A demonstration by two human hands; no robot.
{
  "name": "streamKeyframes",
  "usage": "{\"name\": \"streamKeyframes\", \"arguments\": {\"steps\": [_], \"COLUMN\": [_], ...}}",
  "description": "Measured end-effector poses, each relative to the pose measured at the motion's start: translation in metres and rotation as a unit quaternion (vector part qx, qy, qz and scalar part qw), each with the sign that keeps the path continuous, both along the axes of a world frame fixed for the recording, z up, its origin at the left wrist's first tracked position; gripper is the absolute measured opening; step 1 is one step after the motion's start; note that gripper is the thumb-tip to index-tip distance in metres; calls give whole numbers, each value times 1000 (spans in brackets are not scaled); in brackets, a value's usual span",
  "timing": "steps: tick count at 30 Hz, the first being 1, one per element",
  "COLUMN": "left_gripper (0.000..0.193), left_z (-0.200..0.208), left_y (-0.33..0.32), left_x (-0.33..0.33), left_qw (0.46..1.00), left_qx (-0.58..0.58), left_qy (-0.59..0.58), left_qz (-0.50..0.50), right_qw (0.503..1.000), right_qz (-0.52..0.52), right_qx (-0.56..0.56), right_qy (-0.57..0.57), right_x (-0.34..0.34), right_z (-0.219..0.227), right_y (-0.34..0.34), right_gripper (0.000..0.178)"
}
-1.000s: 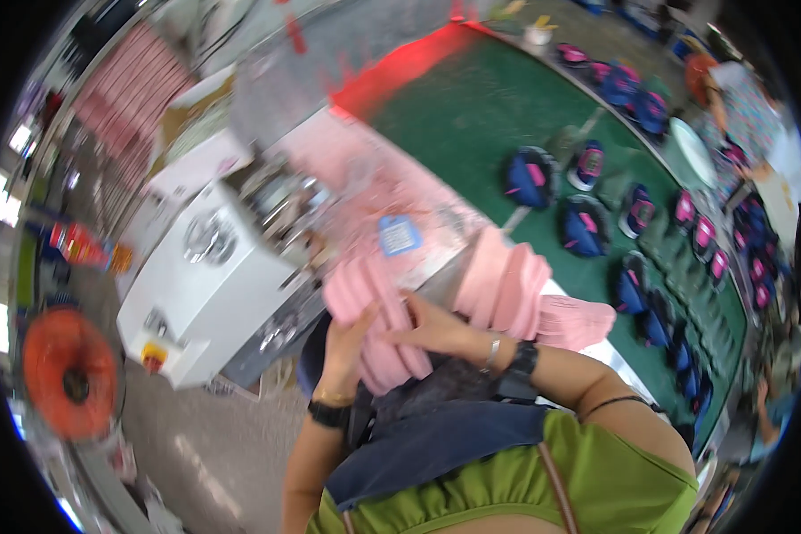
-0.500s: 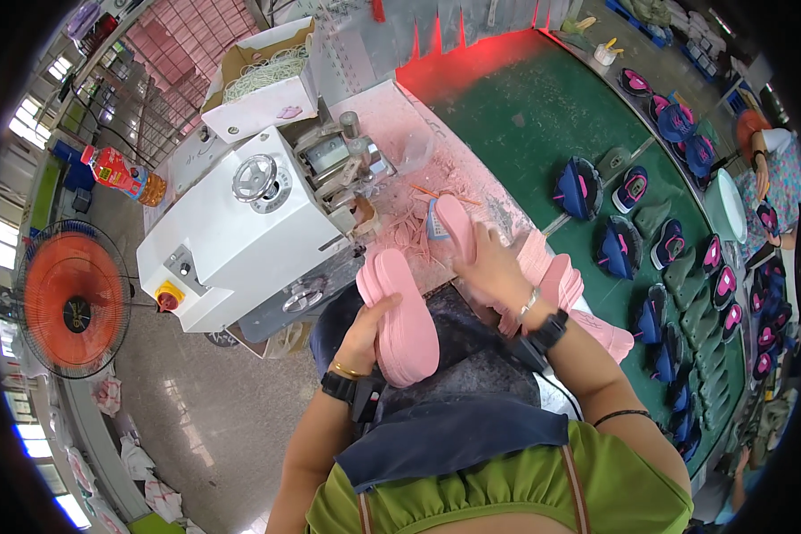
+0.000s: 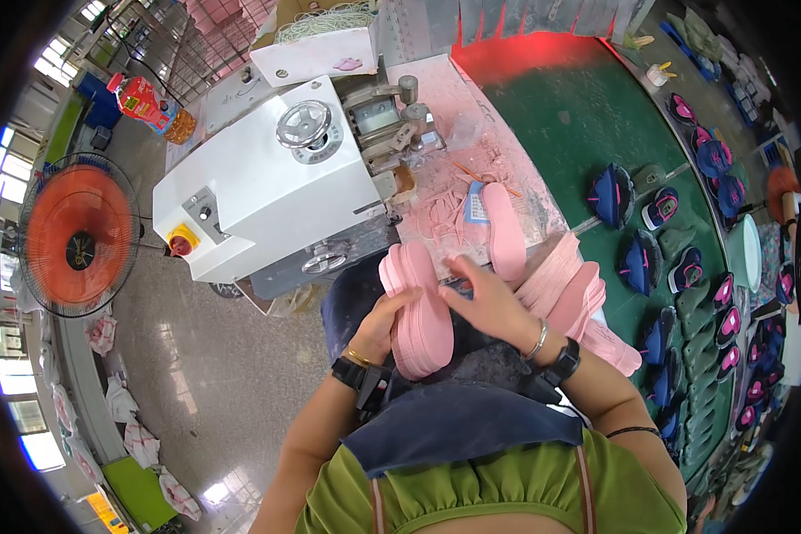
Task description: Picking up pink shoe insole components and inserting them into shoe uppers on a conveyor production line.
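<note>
A: What do we have at our far left?

B: A fan (image 3: 80,209), then a bottle (image 3: 149,107), then the white machine (image 3: 254,182).

A: And our left hand (image 3: 378,329)?

B: It's closed around a stack of pink soles (image 3: 424,311), thumb across the top one. We have that stack between our two hands, near our apron (image 3: 463,427).

A: Our right hand (image 3: 491,304)?

B: Just beside the stack, thumb and forefinger parted, holding nothing that we can see. Whether a fingertip touches the stack, we can't tell.

A: Further right?

B: A lone sole (image 3: 505,236) on the table (image 3: 427,76), then a pink pile (image 3: 574,303), then shoes (image 3: 612,196) on our green belt (image 3: 543,116).
</note>
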State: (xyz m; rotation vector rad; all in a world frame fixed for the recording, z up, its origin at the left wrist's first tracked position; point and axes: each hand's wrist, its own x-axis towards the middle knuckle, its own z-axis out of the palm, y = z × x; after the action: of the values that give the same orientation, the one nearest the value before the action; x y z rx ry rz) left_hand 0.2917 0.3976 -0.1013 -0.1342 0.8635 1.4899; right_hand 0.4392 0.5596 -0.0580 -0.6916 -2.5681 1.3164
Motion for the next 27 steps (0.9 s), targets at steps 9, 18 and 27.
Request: {"name": "streamKeyframes", "arguments": {"steps": [9, 18, 27], "left_gripper": [40, 43, 40], "left_z": [-4, -2, 4], "left_y": [17, 23, -18], "left_x": [3, 1, -10], "left_qw": [998, 994, 999], "left_qx": [15, 11, -32], "left_qy": [55, 105, 13], "left_qz": [23, 0, -19], "right_qw": [955, 888, 897], "right_qz": [-119, -166, -200], "right_qx": [-255, -424, -364], "right_qy": [90, 70, 150], "right_x": [-5, 1, -47], "right_z": [-29, -13, -31], "right_y": [4, 7, 89], "right_gripper": [50, 30, 30]}}
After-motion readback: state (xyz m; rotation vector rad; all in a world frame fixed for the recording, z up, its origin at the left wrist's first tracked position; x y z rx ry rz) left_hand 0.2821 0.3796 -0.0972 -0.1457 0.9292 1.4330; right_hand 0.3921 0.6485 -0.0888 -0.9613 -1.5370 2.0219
